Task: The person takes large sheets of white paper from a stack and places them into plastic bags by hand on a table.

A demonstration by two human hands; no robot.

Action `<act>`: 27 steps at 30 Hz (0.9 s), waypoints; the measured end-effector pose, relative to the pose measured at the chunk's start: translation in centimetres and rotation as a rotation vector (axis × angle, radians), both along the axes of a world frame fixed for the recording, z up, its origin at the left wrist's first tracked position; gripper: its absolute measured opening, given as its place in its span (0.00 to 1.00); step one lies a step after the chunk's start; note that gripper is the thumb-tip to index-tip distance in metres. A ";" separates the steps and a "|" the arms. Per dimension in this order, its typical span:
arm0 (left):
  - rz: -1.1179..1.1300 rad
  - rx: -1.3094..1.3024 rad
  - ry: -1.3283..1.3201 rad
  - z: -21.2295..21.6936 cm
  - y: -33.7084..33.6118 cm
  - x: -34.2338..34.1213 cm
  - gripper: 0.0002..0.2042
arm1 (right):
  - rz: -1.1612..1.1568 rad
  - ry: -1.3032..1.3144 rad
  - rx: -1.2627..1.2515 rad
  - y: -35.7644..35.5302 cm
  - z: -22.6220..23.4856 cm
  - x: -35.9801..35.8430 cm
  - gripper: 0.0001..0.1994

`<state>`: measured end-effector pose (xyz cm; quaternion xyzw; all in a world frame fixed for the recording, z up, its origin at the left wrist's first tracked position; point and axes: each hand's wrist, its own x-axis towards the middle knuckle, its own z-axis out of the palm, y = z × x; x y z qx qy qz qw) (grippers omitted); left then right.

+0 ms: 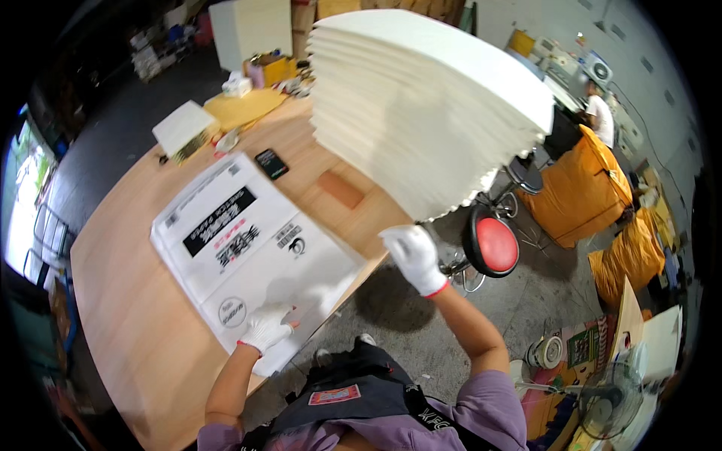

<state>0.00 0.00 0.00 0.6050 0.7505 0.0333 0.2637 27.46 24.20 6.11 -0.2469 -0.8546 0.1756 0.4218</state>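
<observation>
Here, left hand (pixel 268 328) spread over white bag (pixel 259 259), right hand (pixel 415 257), grip unclear, box (pixel 280 69) holding oddments (pixel 265 58)

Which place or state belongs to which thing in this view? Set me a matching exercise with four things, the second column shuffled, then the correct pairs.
Things:
1. Left hand
2. Right hand
3. Brown block
4. Nearest stool

Places and states:
A. Lying on the table, between the printed packaging and the tall stack
B. Standing on the floor, its seat red with a black rim
C. Over the white printed packaging
D. Close to the near corner of the tall white stack

Pairs: 1-C, 2-D, 3-A, 4-B
</observation>
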 end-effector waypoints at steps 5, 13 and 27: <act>-0.051 0.091 -0.077 6.5 4.0 3.1 0.19 | -0.240 0.222 0.622 3.1 16.2 11.7 0.16; -0.371 0.361 -0.170 20.3 14.4 10.0 0.19 | -0.158 -0.362 0.592 9.8 29.3 17.6 0.16; 0.060 0.070 -1.134 30.4 27.4 15.7 0.31 | -0.149 -0.346 0.777 17.4 29.2 18.3 0.15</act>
